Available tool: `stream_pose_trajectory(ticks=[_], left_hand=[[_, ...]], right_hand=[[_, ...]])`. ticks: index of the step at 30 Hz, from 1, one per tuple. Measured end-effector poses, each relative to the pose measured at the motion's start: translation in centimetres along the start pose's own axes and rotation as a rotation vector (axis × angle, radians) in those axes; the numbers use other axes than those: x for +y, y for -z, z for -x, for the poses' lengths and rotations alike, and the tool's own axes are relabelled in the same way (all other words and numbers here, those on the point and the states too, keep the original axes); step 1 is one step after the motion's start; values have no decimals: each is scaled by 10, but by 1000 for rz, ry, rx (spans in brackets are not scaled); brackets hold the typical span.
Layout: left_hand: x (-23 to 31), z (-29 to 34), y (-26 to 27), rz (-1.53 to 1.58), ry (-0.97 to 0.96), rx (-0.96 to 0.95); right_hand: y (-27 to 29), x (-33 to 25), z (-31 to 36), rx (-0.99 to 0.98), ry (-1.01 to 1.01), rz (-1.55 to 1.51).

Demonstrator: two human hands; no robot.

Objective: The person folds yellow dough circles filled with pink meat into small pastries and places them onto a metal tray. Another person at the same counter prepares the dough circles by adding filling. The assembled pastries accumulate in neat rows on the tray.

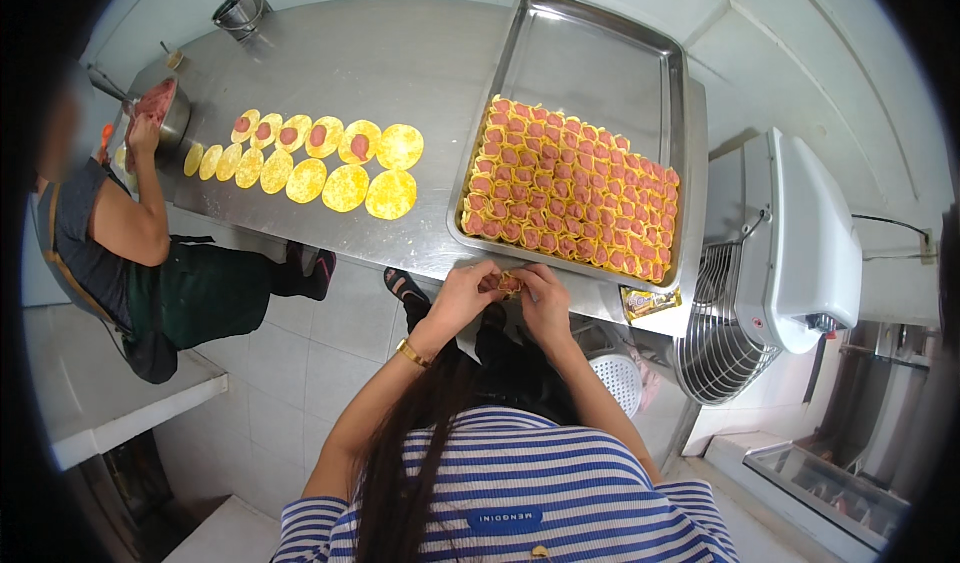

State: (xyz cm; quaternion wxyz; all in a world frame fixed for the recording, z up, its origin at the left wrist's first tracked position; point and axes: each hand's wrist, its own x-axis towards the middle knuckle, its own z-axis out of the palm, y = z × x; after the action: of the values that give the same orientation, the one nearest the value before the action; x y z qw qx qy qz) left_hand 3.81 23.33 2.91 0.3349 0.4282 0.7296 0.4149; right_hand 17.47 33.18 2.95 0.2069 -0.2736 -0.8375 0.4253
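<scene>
My left hand [474, 291] and my right hand [544, 300] meet just off the front edge of the steel table. Between their fingertips is a small open-topped dumpling [510, 283], a yellow wrapper gathered around pink filling. Just beyond my hands lies a large metal tray [590, 58]. Tight rows of similar dumplings [570, 188] cover its near part, while bare metal shows at its far end. To the left, round yellow wrappers [391, 195] lie in two rows; several in the far row carry a lump of pink filling [361, 147].
A co-worker [130, 208] stands at the table's left end, one hand in a metal bowl [178, 118] of pink filling. A small metal bucket [240, 13] stands at the back. Right of the tray are a yellow packet [651, 304] and a large white machine with a wire guard [812, 243].
</scene>
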Motion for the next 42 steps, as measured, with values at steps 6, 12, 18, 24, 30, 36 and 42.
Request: stream_pose_trajectory(ticks=[6, 12, 18, 24, 30, 36, 42], left_hand=[[3, 1, -1, 23, -29, 49], [1, 2, -4, -35, 39, -7], [2, 3, -7, 42, -80, 52], [6, 5, -4, -7, -37, 45], [2, 1, -6, 10, -111, 39], [1, 4, -6, 62, -106, 58], [-2, 1, -11, 57, -104, 53]], right_hand=[[1, 1, 5, 28, -67, 40], [1, 2, 3, 3, -60, -10], [1, 3, 5, 15, -107, 13], [2, 3, 7, 73, -84, 28], [-2, 3, 7, 54, -72, -22], [-1, 1, 10, 92, -95, 28], [-7, 2, 7, 107, -78, -59]])
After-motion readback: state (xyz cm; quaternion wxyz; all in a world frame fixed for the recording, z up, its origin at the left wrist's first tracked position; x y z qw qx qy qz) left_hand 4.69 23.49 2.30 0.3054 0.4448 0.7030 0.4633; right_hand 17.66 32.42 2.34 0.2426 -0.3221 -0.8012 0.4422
